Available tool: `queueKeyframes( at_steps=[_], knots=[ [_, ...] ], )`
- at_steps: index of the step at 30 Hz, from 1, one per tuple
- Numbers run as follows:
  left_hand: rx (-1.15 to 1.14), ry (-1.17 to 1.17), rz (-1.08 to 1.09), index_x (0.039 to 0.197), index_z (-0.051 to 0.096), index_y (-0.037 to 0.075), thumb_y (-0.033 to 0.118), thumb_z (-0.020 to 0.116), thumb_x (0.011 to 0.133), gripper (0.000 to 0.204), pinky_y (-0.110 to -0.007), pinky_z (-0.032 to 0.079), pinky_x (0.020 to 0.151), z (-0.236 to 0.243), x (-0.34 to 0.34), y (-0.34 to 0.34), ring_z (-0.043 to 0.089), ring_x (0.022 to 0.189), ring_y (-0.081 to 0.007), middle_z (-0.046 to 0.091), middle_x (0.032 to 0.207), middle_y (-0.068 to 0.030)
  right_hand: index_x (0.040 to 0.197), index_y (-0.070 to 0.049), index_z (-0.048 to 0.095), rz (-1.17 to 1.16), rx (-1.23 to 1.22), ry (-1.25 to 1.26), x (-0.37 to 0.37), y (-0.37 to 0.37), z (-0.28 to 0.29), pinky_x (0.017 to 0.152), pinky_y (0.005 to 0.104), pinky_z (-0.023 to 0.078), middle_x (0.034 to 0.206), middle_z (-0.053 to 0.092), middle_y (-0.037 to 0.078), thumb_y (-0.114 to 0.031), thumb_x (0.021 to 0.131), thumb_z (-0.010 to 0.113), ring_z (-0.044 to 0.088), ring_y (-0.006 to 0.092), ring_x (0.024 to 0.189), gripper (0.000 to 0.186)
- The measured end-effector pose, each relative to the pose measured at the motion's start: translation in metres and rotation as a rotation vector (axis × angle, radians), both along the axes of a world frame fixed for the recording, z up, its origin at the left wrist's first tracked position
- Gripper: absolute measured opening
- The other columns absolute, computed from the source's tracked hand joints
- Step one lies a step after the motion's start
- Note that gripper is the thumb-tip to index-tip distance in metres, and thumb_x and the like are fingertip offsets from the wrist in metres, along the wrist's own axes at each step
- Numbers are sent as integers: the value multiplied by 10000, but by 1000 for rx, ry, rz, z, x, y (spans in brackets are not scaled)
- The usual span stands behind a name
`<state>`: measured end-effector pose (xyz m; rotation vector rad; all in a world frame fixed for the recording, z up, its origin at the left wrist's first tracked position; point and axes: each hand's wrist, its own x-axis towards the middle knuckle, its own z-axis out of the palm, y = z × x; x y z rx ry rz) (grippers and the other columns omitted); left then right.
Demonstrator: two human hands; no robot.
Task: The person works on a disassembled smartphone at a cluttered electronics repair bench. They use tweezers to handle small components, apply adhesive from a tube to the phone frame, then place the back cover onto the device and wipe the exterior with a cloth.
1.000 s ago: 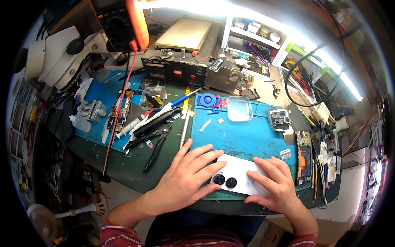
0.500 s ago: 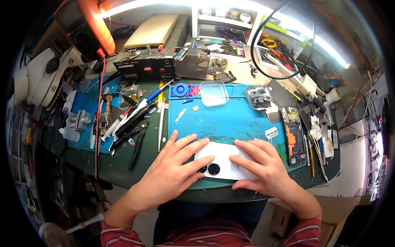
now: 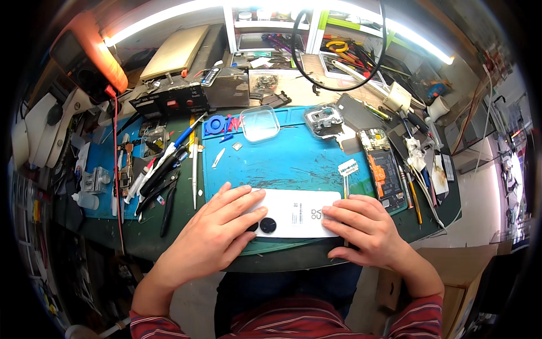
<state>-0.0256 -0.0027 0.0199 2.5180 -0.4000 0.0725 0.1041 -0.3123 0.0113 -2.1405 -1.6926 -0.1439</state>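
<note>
A white phone back cover (image 3: pixel 307 212) lies flat near the front edge of the blue mat, printed side up. Round black camera rings (image 3: pixel 267 225) sit at its left end, the outermost partly hidden by fingers. My left hand (image 3: pixel 223 229) rests with fingers spread on that left end. On the right end my right hand (image 3: pixel 364 229) lays its fingers, its thumb apart along the near side. A blade (image 3: pixel 348 167) on a thin metal handle lies just beyond my right hand, which covers part of the handle. Neither hand is wrapped around the cover.
An opened phone (image 3: pixel 384 169) with its inside showing lies on the right. A clear plastic box (image 3: pixel 259 124) and a blue tape roll (image 3: pixel 215 125) stand at the mat's far edge. Pliers (image 3: pixel 168 209) and pens lie left, near a red cable (image 3: pixel 117 169).
My right hand has slid right along the cover, baring more of its printed middle. The left hand stays on the camera end. The whole view has shifted, so things appear farther left.
</note>
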Motion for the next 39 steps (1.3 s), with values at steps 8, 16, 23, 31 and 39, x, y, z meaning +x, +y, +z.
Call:
queueKeyframes(
  at_steps=[8,16,23,31,39],
  knots=[
    [57,-149,68,1236,706,4,172,802,863,420,-483,507,1086,-9,4,-17,623,1267,-337,671,1322,-147,1269,-60,711,6,-4,-35,-2,-3,-4,1078,430,488,1397,666,59,-381,887,774,638,243,1253,503],
    [110,-159,112,1229,729,44,245,829,852,438,-434,501,976,-10,16,-29,609,1155,-308,644,1213,-102,1292,-70,710,7,26,-35,-2,-6,-7,1036,413,496,1240,653,50,-372,881,772,644,229,1123,514],
    [150,-165,110,1280,744,135,195,859,805,492,-431,493,972,-7,20,-32,557,1140,-309,600,1262,-83,1332,-104,695,39,37,-97,-4,-6,-10,1017,406,499,1177,618,34,-449,896,748,623,218,1078,558],
    [-66,-64,12,1281,720,109,139,835,839,457,-429,504,1047,-7,17,-6,619,1214,-324,678,1323,-91,1317,-106,700,42,4,-108,-3,-5,-9,1017,412,501,1292,638,50,-460,911,736,633,219,1166,540],
    [-15,-209,-194,1170,762,113,79,820,824,353,-420,586,999,-19,15,19,643,1269,-319,683,1333,-75,1277,-135,745,20,-5,-127,-3,-6,-11,1034,426,500,1304,679,40,-516,904,732,664,219,1167,534]
  ],
)
